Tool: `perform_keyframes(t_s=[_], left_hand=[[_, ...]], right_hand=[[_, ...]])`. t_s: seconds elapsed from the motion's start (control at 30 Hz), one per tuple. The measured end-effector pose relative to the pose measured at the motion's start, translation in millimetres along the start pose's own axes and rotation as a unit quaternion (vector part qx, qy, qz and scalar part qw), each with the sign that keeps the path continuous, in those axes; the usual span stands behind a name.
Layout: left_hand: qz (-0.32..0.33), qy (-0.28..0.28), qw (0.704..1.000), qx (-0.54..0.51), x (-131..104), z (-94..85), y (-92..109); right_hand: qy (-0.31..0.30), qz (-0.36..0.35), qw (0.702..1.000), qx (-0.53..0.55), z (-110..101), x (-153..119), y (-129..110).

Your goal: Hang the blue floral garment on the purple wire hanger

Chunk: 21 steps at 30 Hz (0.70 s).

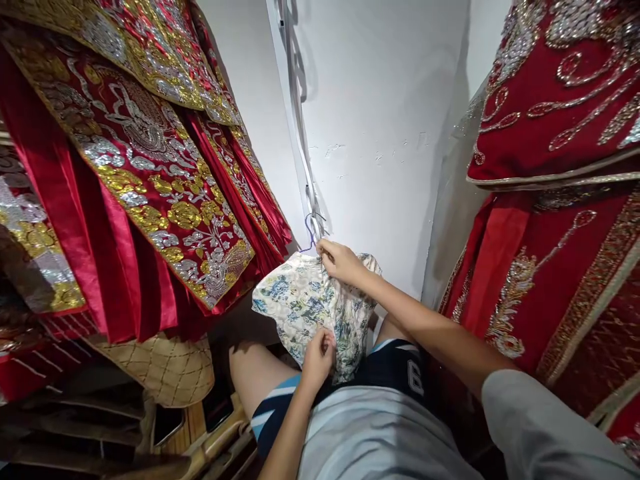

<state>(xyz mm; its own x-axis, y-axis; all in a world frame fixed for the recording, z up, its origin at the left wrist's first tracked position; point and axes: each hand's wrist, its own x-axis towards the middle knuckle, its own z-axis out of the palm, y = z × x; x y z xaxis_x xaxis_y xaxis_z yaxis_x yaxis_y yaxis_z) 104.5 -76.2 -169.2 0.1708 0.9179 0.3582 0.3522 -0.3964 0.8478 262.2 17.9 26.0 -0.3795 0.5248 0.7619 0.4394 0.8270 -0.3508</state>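
A small cream shirt (305,300) with a blue and green floral print hangs in front of my lap on a thin purple hanger (309,235). My right hand (343,261) pinches the shirt near its neckline, just below the hanger's hook. Lower down, my left hand (319,353) is closed with its fingers curled on the shirt's front edge. Between the two hands the front edge runs nearly straight down. My fingers hide whatever small part of the cloth lies inside each grip.
Red garments (165,173) with gold and silver embroidery hang on the left, and beaded red ones (560,267) on the right. Cables (295,100) run down the white wall (380,120) ahead. A wooden bamboo-like seat (200,453) with a phone (169,423) is at lower left.
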Motion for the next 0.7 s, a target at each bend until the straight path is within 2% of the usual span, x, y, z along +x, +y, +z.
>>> perform_keyframes(t_s=[0.1,0.2,0.3,0.37,0.4,0.47,0.53,0.63,0.67,0.7], left_hand=[[0.089,0.092,0.992,-0.005,35.3,-19.6,40.1],[0.171,0.173,0.969,0.045,82.6,-42.0,86.7],[0.228,0.164,0.950,0.140,117.9,-52.9,117.1],[0.249,0.153,0.937,0.189,127.3,-52.1,126.4],[0.255,0.159,0.933,0.199,128.0,-50.9,128.6],[0.257,0.207,0.927,0.181,124.0,-51.4,128.5],[0.227,0.311,0.913,0.132,115.3,-60.7,121.3],[0.094,0.499,0.861,-0.038,96.5,-90.3,94.6],[0.029,0.531,0.837,-0.130,89.1,-100.6,82.2],[-0.042,0.527,0.815,-0.238,81.5,-108.9,69.3]], right_hand=[[0.076,0.099,0.987,0.100,3.6,-15.6,-10.0],[0.163,0.137,0.960,0.180,7.6,-21.7,-13.3],[0.225,0.148,0.929,0.255,18.5,-23.8,-10.0],[0.264,0.174,0.894,0.317,32.8,-30.3,-4.4],[0.282,0.200,0.871,0.348,42.2,-36.4,-1.1],[0.305,0.273,0.822,0.397,63.3,-54.8,4.9],[0.307,0.342,0.783,0.420,83.6,-78.6,8.5],[0.295,0.380,0.765,0.427,102.5,-110.6,8.2],[0.290,0.385,0.763,0.430,104.9,-117.4,7.4],[0.283,0.388,0.763,0.432,105.9,-121.8,6.6]])
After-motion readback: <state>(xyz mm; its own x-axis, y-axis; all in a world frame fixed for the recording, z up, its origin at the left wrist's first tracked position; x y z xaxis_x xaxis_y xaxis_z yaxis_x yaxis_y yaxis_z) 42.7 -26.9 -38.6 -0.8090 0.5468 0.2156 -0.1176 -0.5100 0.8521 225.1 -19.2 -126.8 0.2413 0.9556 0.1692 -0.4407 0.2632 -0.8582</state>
